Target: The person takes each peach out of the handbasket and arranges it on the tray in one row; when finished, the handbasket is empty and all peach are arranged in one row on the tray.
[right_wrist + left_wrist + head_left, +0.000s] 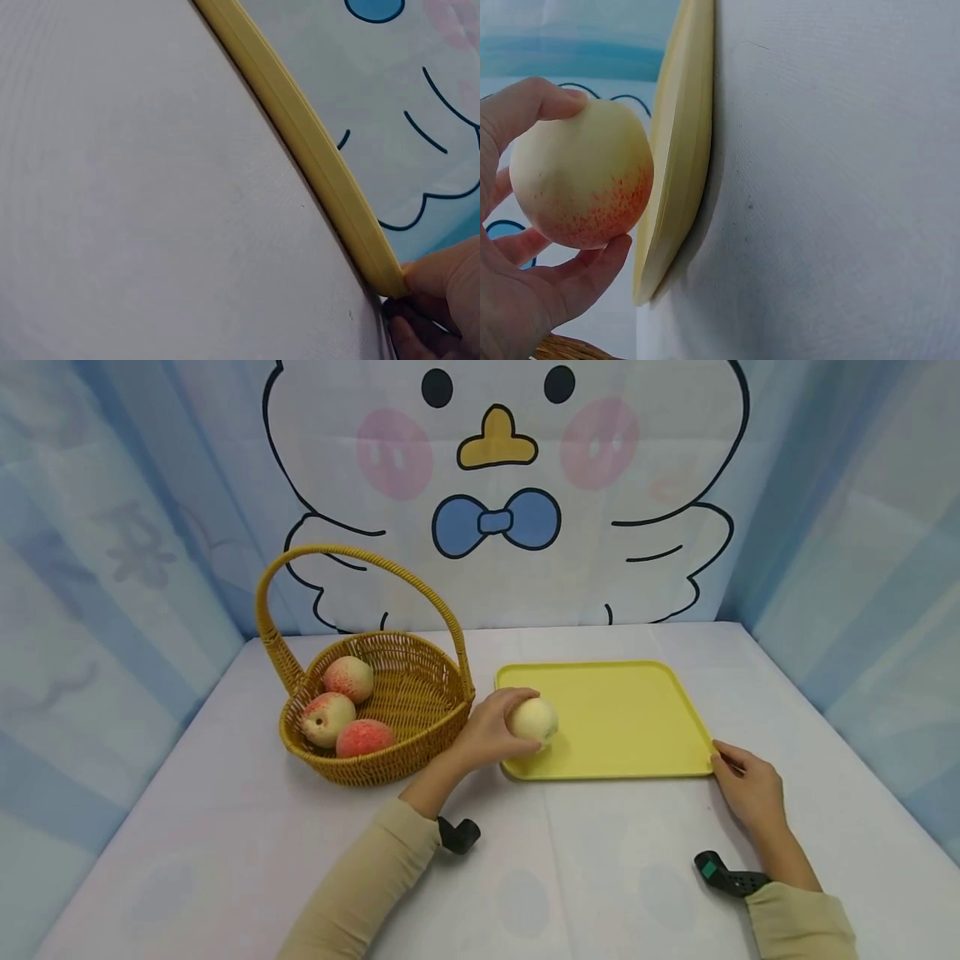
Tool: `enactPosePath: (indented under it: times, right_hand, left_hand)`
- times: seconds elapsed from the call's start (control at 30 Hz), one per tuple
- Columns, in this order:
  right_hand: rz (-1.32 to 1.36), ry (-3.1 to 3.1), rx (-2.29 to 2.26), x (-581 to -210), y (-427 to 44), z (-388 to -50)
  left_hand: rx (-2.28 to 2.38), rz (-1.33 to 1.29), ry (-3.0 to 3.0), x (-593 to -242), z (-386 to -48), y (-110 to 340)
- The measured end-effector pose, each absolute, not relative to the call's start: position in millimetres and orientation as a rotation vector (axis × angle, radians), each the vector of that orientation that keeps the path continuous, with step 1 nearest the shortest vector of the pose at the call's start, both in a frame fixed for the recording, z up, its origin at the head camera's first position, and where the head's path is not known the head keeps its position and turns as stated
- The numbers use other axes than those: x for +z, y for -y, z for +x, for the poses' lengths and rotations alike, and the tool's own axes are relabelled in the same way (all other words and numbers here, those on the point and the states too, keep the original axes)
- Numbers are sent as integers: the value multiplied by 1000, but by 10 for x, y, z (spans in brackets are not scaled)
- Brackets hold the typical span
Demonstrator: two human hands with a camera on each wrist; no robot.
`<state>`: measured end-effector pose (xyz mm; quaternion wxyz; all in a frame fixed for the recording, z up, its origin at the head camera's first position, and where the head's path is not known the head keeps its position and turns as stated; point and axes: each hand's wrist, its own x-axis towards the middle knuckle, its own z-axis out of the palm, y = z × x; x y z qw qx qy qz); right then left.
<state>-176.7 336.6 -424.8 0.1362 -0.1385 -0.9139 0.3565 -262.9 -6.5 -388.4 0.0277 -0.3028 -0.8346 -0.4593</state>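
My left hand grips a pale yellow peach above the left end of a yellow tray. In the left wrist view, thumb and fingers curl round this peach, whose lower side is speckled red. My right hand pinches the tray's near right corner. The right wrist view shows the thumb against the tray rim and the other fingers below it, partly hidden. To the left stands a wicker basket holding a speckled peach, a pale peach and a redder peach.
The basket's tall arched handle rises beside the left forearm. A white cloth covers the table. Behind it hangs a curtain with a cartoon print, and blue curtains close in the sides. Each wrist wears a black device.
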Motion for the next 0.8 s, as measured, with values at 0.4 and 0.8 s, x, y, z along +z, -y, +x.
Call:
enactPosePath:
  times: [0.4,0.8]
  right_hand:
    - [-402,2662,1042,-4263,-3374,-1777]
    - [-428,2662,1059,-4255,-3371,-1770]
  left_hand:
    - [-1129,-953,2685,-3908,-2641,53]
    - [-721,-1061,2747,-3824,-2599,-18]
